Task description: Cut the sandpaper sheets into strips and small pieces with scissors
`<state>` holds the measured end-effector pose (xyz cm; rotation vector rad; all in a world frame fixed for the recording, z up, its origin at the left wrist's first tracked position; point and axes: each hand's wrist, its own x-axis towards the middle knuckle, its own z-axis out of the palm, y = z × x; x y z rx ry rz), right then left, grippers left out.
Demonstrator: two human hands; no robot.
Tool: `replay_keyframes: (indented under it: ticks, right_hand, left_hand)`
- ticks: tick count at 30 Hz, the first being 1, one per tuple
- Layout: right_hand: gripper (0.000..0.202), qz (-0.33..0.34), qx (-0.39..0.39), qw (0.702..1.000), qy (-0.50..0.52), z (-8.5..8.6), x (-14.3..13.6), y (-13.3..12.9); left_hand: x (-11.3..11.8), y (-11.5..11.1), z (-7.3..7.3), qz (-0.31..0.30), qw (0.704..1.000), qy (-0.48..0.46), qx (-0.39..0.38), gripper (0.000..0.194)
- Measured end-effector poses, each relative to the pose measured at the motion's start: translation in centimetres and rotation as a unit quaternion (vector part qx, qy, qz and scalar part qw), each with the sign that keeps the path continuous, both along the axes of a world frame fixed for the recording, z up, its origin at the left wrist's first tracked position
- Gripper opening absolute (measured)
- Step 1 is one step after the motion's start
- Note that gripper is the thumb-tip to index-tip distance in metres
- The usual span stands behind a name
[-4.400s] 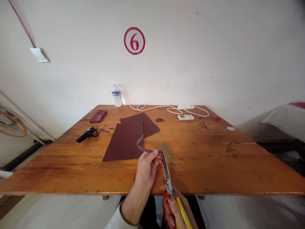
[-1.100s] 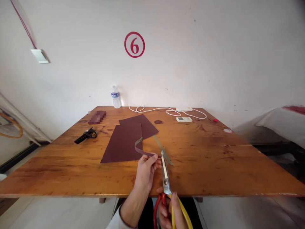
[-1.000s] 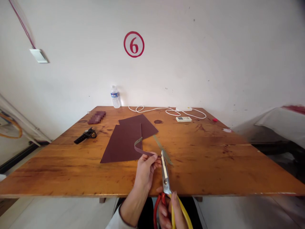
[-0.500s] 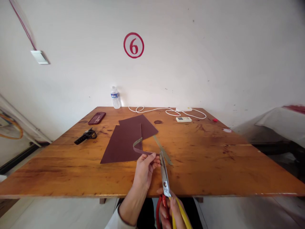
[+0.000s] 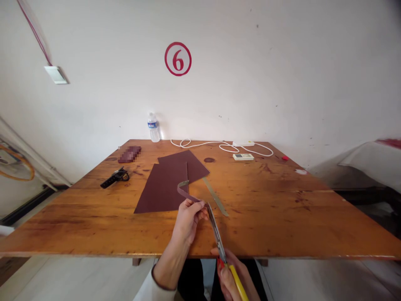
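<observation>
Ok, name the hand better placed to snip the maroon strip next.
Probably the right hand: it grips the scissors, tips close to the pinched end of the maroon strip. The left hand is holding that end.

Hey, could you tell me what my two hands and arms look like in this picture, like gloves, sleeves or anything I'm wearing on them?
Your left hand is bare, with no glove; an off-white sleeve covers the lower forearm, with a dark edge at its opening. Your right hand is ungloved too; no sleeve shows there.
</observation>
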<state>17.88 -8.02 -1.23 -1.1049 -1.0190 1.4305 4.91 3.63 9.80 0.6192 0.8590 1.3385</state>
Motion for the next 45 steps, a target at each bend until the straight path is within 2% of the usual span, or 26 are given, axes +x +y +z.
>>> replay_keyframes:
  ticks: [5,8,17,22,33,45]
  right_hand:
    - [0.08,-0.024,-0.004,0.999,-0.033,-2.8,0.1,0.4]
    - [0.079,-0.034,-0.005,0.999,-0.03,-3.5,0.1,0.3]
    - [0.081,-0.009,-0.006,1.0,-0.017,-2.5,0.2,0.1]
    - [0.076,-0.017,-0.003,0.999,-0.028,-1.9,0.0,-0.3]
    - [0.078,-0.015,-0.056,0.998,0.035,-2.3,-0.2,0.3]
    - [0.074,-0.029,-0.044,0.998,0.022,-2.2,-0.1,0.2]
  left_hand:
    - [-0.1,-0.1,0.0,0.002,1.0,0.011,0.0,0.023]
    - [-0.1,-0.1,0.1,0.004,1.0,0.013,-0.003,0.024]
    - [-0.1,-0.1,0.1,0.0,1.0,0.017,-0.005,0.025]
    - [-0.1,0.0,0.1,-0.005,1.0,0.017,-0.005,0.025]
    - [-0.1,0.0,-0.1,-0.009,1.0,0.014,-0.002,0.026]
    - [-0.1,0.1,-0.1,-0.014,1.0,0.01,0.002,0.024]
